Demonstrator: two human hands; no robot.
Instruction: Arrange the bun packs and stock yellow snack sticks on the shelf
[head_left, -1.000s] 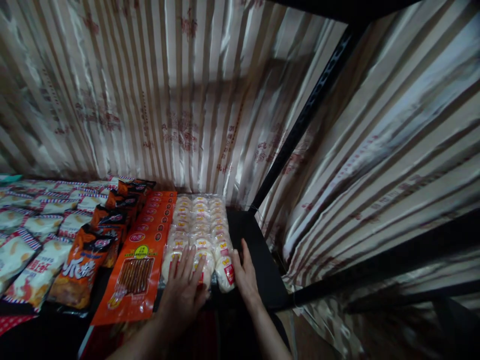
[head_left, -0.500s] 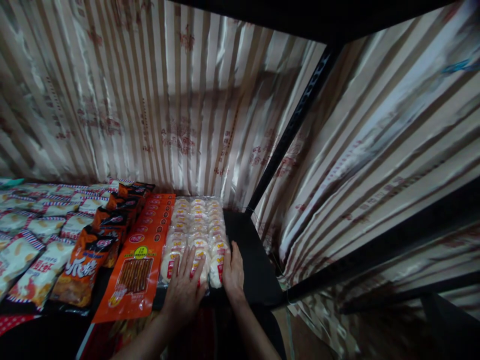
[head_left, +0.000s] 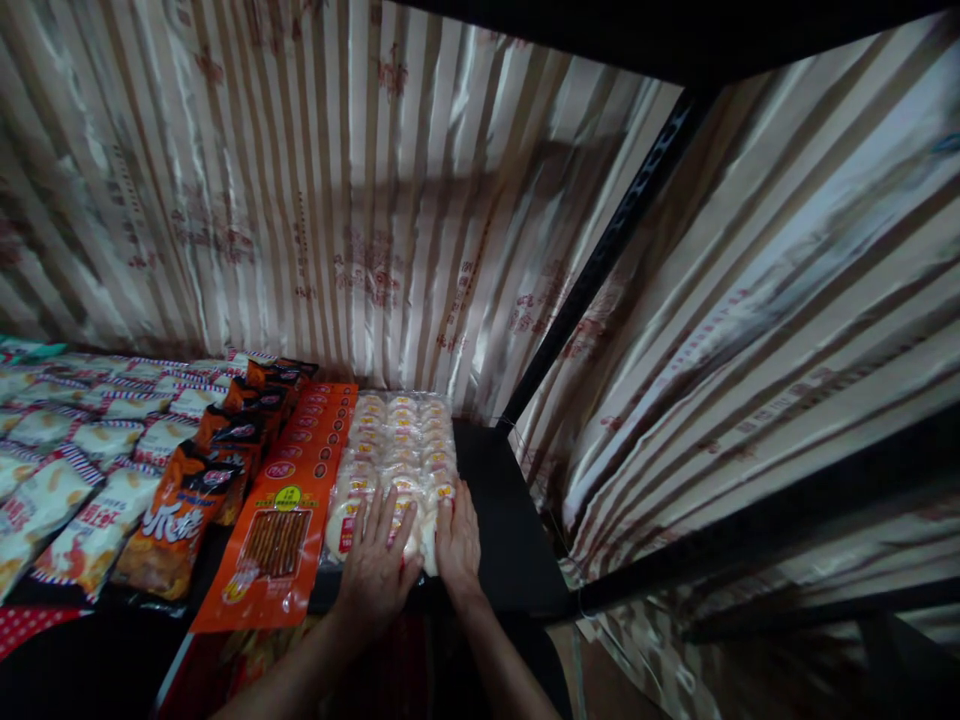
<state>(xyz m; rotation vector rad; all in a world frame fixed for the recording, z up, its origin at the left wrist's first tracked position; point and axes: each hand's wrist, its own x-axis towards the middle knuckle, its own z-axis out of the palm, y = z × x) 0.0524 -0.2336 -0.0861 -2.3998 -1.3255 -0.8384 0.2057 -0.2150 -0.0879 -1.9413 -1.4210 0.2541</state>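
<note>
Left hand (head_left: pixel 375 570) open, palm down, fingers spread, on the near end of the left and middle columns of clear-wrapped round white cakes (head_left: pixel 403 432). Right hand (head_left: pixel 458 540) open too, fingers nearly together, laid over the near end of the right column, at its outer edge. Neither hand grips anything. Cakes sit in three columns on a black shelf (head_left: pixel 517 540), running back to the striped sheeting (head_left: pixel 390 200), bare shelf on their right. Just left of them, orange packets of brown sticks (head_left: pixel 274 545), overlapping in a row. Next left, orange-and-black snack bags (head_left: pixel 169 530), also overlapping, then rows of white snack bags (head_left: pixel 97 530) with striped ends. Black slotted post (head_left: pixel 600 270) slants up from the shelf's back right corner. Red dotted cloth (head_left: pixel 37 626) lower left. Small print too blurred to read.
</note>
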